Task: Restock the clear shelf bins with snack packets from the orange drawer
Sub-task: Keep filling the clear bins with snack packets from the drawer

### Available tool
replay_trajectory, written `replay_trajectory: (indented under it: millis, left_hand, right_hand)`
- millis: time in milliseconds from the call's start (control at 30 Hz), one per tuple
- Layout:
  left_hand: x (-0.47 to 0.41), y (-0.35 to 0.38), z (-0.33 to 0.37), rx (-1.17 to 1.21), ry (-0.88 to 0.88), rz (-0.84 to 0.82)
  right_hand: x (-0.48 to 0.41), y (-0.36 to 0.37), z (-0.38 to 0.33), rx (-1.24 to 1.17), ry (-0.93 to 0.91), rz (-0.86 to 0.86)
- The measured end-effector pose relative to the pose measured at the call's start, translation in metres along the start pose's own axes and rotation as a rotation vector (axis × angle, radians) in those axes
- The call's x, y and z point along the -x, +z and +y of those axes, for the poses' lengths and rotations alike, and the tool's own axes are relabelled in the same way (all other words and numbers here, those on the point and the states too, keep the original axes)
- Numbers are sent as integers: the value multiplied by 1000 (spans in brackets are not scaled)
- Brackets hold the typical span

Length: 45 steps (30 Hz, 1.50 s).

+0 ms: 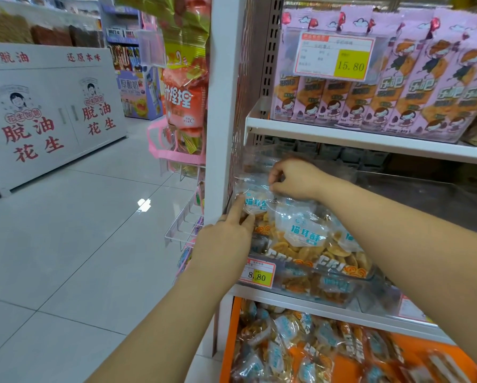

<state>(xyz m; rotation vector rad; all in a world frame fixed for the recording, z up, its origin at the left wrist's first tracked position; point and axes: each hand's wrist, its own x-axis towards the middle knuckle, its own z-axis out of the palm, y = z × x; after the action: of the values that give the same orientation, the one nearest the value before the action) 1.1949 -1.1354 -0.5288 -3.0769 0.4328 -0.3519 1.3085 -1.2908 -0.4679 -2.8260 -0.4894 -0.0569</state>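
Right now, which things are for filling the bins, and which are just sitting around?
For the job: left hand, right hand, snack packet, clear bin, orange drawer.
Just there: pink packets, 15.80 price tag, white cabinet, hanging red bags.

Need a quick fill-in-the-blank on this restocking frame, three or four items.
1. The yellow price tag on the clear bin reads ____.
2. The drawer below that bin is ____.
3. The right hand pinches a snack packet by its ____ edge; the left hand touches it.
4. The packets on the shelf above are mostly ____.
Answers: 8.80; orange; top; pink.
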Motion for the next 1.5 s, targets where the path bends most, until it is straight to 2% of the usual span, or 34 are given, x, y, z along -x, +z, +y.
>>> replay_trajectory:
  millis: [233,467,700,833,1033,1200,1333,1500]
  left_hand:
    - [0,2,0,1,0,6]
    - [-1,2,0,-7,2,12]
    - [-1,2,-1,-13,7,12]
    - [0,2,-1,-17,10,11]
    - [0,3,0,-13,13,23]
    - [0,2,1,-10,12,17]
    - [0,2,1,-26,18,5]
    - [-3,2,2,-30,22,-28]
  right_hand:
    - [1,2,-2,0,22,31]
    - [9,10,-4,19,15,199]
    - [0,4,1,13,75,216]
    - [-2,8,7,-58,106,293]
    - [5,9,-1,-37,7,170]
    - [-2,9,-2,29,45,167]
    - [-9,12,1,-69,133,146]
    - [-13,10,-4,-59,194,172]
